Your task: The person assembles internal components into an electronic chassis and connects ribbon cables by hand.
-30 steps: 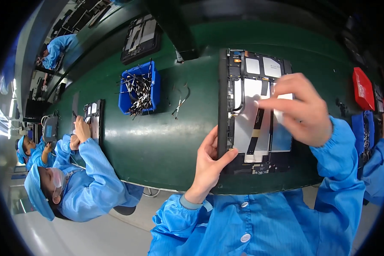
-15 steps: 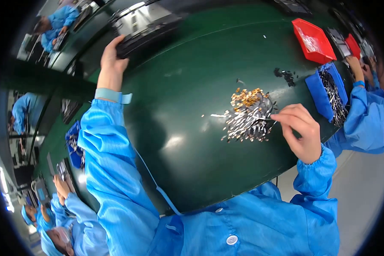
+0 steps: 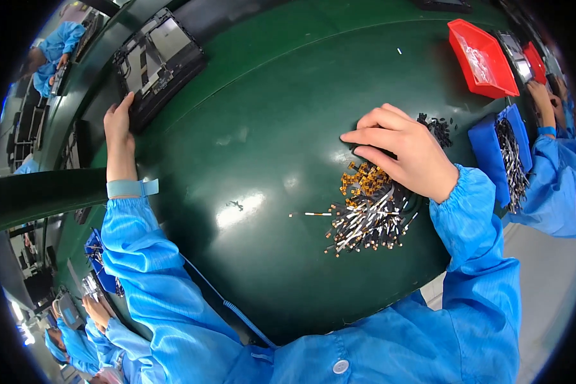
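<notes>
My left hand [image 3: 120, 128] reaches to the far left, its fingers around the near corner of an opened tablet-like device [image 3: 148, 99] with exposed inner parts. The device lies tilted at the table's far left. My right hand [image 3: 403, 147] hovers over the far edge of a heap of small flex cables [image 3: 368, 224] with black, white and orange parts. Thumb and index finger are a little apart, and a small dark piece shows between their tips. Whether they touch it I cannot tell. One cable [image 3: 313, 214] sticks out to the left.
Small black pieces [image 3: 441, 131] lie beyond my right hand. To the right stand a red bin [image 3: 502, 80] with clear bags and a blue bin [image 3: 486, 150] of cables. A coiled blue cord [image 3: 240, 313] runs beside my left sleeve. Co-workers sit at both sides.
The device and my left hand have moved left and nearer. My right hand has left the cable heap's right edge for its far side, its fingers spreading. The view has shifted.
</notes>
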`<state>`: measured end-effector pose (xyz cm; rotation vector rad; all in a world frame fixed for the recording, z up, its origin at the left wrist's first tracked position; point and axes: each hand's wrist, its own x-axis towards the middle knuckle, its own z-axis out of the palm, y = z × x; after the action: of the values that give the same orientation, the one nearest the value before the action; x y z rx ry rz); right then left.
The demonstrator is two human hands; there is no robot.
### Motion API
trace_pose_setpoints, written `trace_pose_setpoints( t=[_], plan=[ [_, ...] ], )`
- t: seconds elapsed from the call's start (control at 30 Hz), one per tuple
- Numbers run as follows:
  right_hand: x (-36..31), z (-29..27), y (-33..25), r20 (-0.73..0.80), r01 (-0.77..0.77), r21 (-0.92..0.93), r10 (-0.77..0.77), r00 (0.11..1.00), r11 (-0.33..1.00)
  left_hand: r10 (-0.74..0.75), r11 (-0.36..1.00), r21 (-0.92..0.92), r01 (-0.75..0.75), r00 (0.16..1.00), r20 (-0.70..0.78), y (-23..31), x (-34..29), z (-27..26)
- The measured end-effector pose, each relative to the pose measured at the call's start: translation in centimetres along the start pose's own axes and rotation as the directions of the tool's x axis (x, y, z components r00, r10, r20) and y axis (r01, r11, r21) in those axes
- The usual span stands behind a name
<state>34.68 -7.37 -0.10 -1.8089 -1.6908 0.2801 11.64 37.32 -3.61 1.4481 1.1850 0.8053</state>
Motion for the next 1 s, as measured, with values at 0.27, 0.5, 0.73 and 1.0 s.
trace_pose_setpoints(
  t=[0.27, 0.5, 0.73, 1.0],
  plan=[
    [0.0, -0.4, 1.5, -0.075, 0.045, -0.045, -0.048, 0.996, 0.998, 0.659, 0.587, 0.283, -0.759, 0.651, 0.377, 4.3, -20.4, 9.2],
    [0.0, -2.8, 0.7, -0.152, -0.067, -0.247, 0.03, 0.988, 0.967, 0.466, 0.423, 0.061, -0.904, 0.275, 0.841, 3.0, -33.6, 14.6],
    [-4.5, -4.2, 1.5, -0.233, -0.317, -0.324, 0.249, 0.94, 0.891, 0.239, 0.379, 0.004, -0.925, 0.102, 0.966, 2.2, -32.2, 14.0],
    [-6.0, -3.1, 3.7, -0.286, -0.287, -0.264, 0.209, 0.935, 0.921, 0.24, 0.151, -0.03, -0.988, 0.007, 0.971, 3.8, -32.3, 13.3]
  ],
)
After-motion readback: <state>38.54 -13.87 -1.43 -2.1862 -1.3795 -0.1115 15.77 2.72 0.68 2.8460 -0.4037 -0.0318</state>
